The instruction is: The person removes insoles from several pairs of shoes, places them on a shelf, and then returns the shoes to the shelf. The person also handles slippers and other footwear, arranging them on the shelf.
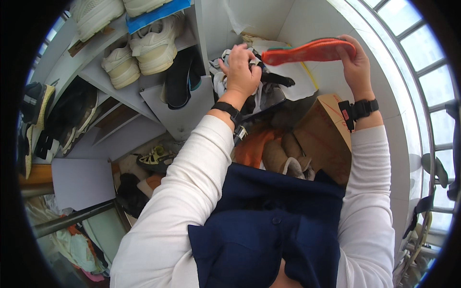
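Holding that orange insole (309,51) up at 1 o'clock; your right hand (355,65) pinches its far end, your left hand (240,69) clamps the near tip; shoes (144,48) shelved at 11.

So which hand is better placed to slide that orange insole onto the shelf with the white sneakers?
Probably the left hand. It grips the orange insole's near end and sits closest to the shelf holding the white sneakers. The right hand holds the far end, away from the shelf.
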A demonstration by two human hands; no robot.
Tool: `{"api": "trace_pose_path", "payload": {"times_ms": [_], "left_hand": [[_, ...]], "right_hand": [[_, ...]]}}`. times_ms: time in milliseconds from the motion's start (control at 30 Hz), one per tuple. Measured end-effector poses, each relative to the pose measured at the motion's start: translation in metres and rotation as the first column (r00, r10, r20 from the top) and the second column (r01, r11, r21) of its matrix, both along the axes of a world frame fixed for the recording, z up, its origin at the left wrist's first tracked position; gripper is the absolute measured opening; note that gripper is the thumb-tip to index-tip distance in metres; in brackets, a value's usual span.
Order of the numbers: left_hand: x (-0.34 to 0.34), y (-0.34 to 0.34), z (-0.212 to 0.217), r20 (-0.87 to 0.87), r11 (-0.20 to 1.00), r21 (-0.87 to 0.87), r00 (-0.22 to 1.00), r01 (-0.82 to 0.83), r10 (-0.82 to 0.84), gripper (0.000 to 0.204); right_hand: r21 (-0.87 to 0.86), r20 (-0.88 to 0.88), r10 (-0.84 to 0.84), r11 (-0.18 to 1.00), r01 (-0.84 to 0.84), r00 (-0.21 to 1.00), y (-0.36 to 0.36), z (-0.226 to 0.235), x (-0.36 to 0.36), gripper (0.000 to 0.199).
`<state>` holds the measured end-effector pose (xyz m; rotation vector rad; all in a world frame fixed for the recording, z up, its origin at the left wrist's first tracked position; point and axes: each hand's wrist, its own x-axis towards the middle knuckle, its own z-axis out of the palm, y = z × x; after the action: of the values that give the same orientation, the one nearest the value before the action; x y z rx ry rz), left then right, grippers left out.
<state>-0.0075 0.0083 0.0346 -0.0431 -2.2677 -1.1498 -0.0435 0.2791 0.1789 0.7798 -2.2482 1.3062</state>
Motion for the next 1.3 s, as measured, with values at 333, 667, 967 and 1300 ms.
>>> {"api": "trace_pose_path", "payload": {"times_ms": [333,667,967,1300], "left_hand": [[0.032,0.051,0.045,0.186,0.572,0.392,0.547,0.72,-0.816,0.051],[0.081,0.063,0.056,0.419,0.63,0.514,0.471,0.582,-0.776,0.088],[0.095,0.034,0.047,0.323,0.43,0.87,0.378,0.241,-0.867,0.076],[0.075,0.032,0.041,0.237,0.342,0.932,0.511,0.121,-0.826,0.037]], "right_hand": [[-0.154,0.053,0.156,0.977,-0.146,0.986,-0.012,0.005,0.074,0.028],[-0.489,0.593,0.22,0.863,0.129,0.774,-0.042,-0.063,0.116,0.063],[-0.653,0.591,0.474,0.756,0.043,0.653,-0.053,-0.071,0.119,0.032],[-0.789,0.551,0.538,0.586,0.187,0.638,-0.052,-0.072,0.112,0.032]]}}
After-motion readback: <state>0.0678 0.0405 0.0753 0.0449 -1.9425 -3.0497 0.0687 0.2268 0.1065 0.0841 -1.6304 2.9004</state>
